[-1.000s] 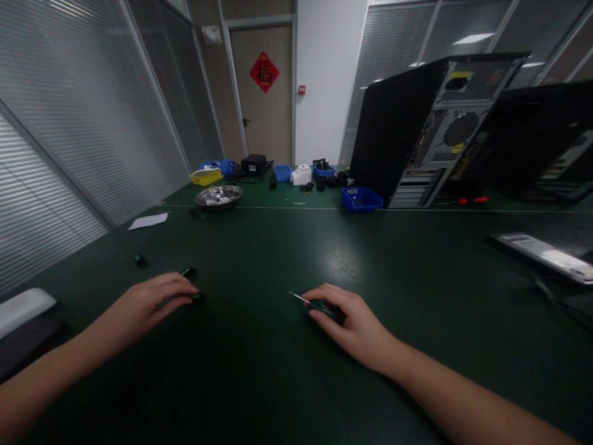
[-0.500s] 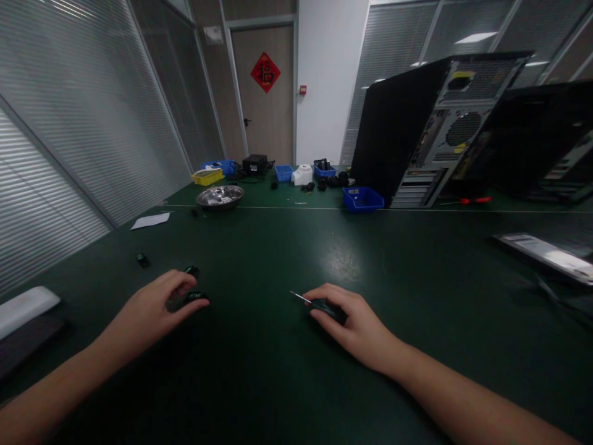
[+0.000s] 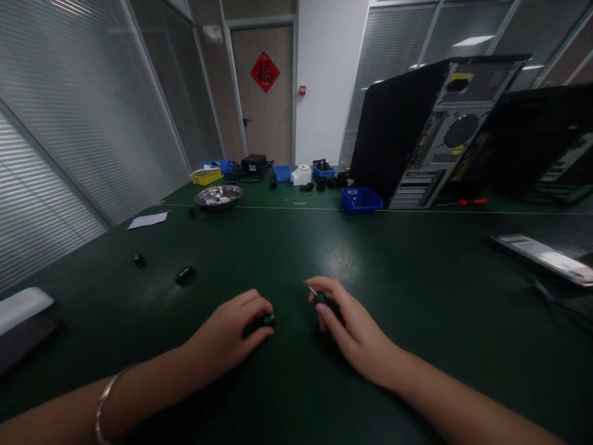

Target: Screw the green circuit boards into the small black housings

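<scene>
Between the thumb and fingers of my left hand (image 3: 238,324) is a small dark block-shaped part (image 3: 269,319), partly hidden by the fingers. My right hand (image 3: 345,315) is closed around the dark handle of a small screwdriver (image 3: 319,298); its thin metal shaft points up and to the left. The two hands are a short way apart over the green table. Two similar small dark parts lie farther left: one part (image 3: 185,275) beyond my left forearm, another part (image 3: 139,260) nearer the left edge.
A metal bowl (image 3: 218,196) and a paper slip (image 3: 147,220) lie at the back left. Near a black computer tower (image 3: 398,133) stands a blue bin (image 3: 362,201). At right is a flat silver device (image 3: 544,256); at left, a white object (image 3: 23,309).
My left hand has moved right, toward the other hand, with a small dark part in it. My right hand has shifted slightly, and the screwdriver tip now points more upward.
</scene>
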Tool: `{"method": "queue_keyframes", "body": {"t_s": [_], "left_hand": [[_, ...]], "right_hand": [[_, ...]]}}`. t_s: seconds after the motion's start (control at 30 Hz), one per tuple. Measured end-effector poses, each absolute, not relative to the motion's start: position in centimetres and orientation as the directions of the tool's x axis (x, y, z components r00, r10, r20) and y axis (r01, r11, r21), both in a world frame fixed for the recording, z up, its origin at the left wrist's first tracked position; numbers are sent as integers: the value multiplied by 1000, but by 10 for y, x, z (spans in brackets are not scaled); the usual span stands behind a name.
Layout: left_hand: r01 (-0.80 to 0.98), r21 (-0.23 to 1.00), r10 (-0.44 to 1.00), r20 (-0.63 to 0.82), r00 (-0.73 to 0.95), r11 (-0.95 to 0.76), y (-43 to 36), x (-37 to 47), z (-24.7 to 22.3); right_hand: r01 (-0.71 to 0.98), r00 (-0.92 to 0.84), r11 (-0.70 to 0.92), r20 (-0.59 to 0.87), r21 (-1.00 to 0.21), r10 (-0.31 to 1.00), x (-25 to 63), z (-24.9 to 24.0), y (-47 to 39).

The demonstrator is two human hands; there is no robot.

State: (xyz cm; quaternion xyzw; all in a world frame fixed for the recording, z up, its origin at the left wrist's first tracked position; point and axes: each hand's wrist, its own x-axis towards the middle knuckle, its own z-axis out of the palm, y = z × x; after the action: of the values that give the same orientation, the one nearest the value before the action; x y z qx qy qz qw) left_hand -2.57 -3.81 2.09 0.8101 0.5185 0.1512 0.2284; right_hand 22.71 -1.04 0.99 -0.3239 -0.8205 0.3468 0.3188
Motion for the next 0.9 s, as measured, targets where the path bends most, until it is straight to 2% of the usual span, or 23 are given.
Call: {"method": "queue_keyframes", "body": {"t_s": [0.27, 0.4, 0.5, 0.73, 0.9], "left_hand": [[679, 621, 824, -92, 560, -392, -18, -17, 36], [557, 700, 688, -129, 714, -447, -6, -29, 44], [514, 712, 619, -142, 772, -478, 0, -31, 43], [512, 726, 695, -66, 716, -459, 0, -26, 25], [527, 706, 743, -1, 669, -474, -6, -23, 13]], "right_hand": [[386, -602, 593, 294, -706, 742, 224, 13, -8], [482, -581, 565, 238, -670, 778, 223, 13, -7], [529, -601, 567, 192, -632, 776, 221, 17, -10], [563, -671, 631, 150, -533, 726, 219, 21, -12], [554, -686, 643, 148, -528, 712, 220, 16, -7]]}}
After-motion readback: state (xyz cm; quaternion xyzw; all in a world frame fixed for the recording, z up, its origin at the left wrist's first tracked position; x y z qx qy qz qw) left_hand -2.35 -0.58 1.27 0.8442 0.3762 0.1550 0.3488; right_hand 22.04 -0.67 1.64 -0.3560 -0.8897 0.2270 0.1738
